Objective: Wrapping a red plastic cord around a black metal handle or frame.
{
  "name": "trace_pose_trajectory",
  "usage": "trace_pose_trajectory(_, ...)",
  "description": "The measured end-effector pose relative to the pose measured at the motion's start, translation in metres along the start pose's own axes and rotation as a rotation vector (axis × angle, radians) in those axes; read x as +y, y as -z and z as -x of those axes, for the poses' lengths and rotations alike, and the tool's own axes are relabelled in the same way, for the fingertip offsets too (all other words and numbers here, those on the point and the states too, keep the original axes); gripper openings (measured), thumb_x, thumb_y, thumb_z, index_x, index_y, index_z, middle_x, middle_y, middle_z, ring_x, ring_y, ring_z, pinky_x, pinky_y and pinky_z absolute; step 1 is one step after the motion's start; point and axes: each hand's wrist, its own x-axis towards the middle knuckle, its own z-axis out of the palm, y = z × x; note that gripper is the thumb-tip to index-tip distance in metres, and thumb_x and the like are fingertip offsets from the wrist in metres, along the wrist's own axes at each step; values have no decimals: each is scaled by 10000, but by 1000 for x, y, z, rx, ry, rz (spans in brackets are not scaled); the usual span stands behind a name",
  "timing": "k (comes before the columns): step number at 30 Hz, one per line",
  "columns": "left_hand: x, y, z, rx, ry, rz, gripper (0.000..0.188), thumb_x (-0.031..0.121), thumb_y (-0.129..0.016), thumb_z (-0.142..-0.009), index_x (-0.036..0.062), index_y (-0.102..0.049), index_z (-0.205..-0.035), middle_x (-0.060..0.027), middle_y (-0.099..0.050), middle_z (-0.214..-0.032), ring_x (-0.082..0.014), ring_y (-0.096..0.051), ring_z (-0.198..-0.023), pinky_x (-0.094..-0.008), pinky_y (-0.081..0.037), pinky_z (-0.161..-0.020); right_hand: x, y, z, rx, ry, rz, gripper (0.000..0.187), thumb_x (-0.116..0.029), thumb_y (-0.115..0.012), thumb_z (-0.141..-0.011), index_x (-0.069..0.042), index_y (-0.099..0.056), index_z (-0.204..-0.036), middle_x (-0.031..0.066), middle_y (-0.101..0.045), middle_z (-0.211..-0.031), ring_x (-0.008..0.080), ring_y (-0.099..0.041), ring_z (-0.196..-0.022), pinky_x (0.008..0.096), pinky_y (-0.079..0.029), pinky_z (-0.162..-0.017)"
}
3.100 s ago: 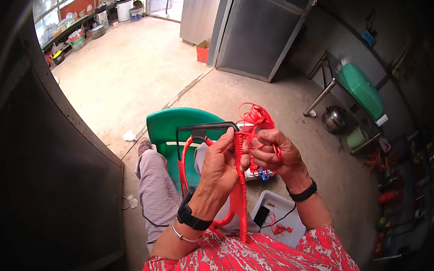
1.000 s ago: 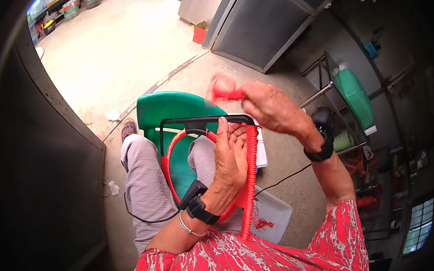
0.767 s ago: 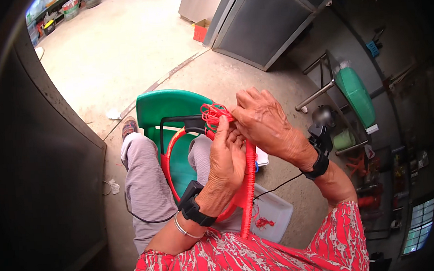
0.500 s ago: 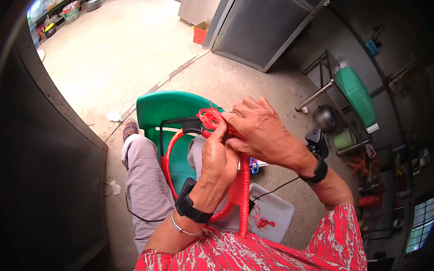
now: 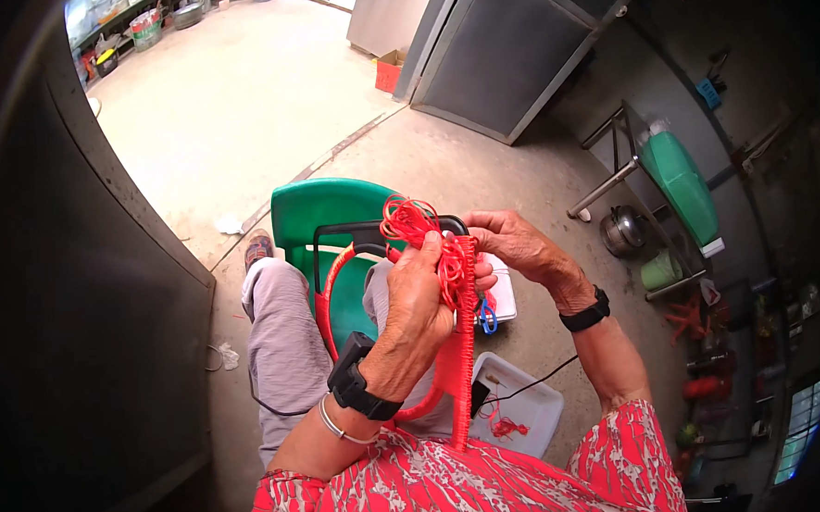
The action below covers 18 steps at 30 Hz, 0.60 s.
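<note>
My left hand (image 5: 418, 288) is closed round a looped bundle of red cord (image 5: 412, 221), whose loops stick out above and beside the thumb. Close beside it, my right hand (image 5: 521, 246) has its fingers bent at the upper corner of a red-wrapped frame (image 5: 465, 364); part of the grip is hidden. Tight turns of red cord cover the frame's right side, which runs down towards my shirt. Its curved left side is wrapped too, and a black bar (image 5: 353, 228) spans the top. The frame stands on my lap, between my arms.
A green plastic chair (image 5: 337, 199) stands before my knees. Right of my lap, a white tray (image 5: 538, 402) holds red cord scraps, and blue-handled scissors (image 5: 487, 317) lie above it. A metal stand, a pot (image 5: 623, 230) and a green stool (image 5: 680, 182) are farther right.
My right hand has moved right, away from my left hand, to the frame's corner. More cord loops now show at my left hand. The view has shifted slightly.
</note>
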Motion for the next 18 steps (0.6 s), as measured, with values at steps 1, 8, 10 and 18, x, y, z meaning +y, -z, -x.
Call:
trace_pose_trajectory(1,1,-3,2,1,-4,-5,340,269,-377,-1001,-50,-487,-1047,-166,-621,-861,-297,-663,-644,-420,-608,-590,-2,-4,0,-24,-6,-28,298,-302,-551,-944,-16,-635,-947,-11,-613,-814,76,-543,-767,245,-470,-714)
trace_pose_trajectory(8,1,-12,11,56,57,-202,338,271,-365,-1003,-40,-492,-1045,-159,-608,-825,-288,-658,-630,-405,-606,-558,26,-4,-3,-268,-120,-528,313,-309,-582,-920,-19,-642,-1020,-9,-637,-843,48,-543,-700,199,-465,-661)
trace_pose_trajectory(10,3,-8,11,14,116,-191,372,282,-358,-1004,-59,-490,-1071,-189,-605,-864,-314,-661,-694,-421,-607,-618,23,-3,-2,-226,-107,-514,279,-280,-593,-912,-26,-646,-1013,-9,-640,-842,53,-547,-707,209,-464,-669)
trace_pose_trajectory(18,1,-10,17,-33,61,-72,385,283,-412,-988,-74,-490,-1110,-231,-591,-956,-339,-646,-828,-432,-579,-767,34,44,-1,200,99,-633,217,-256,-561,-918,-79,-617,-1030,15,-641,-955,121,-574,-875,324,-455,-797)
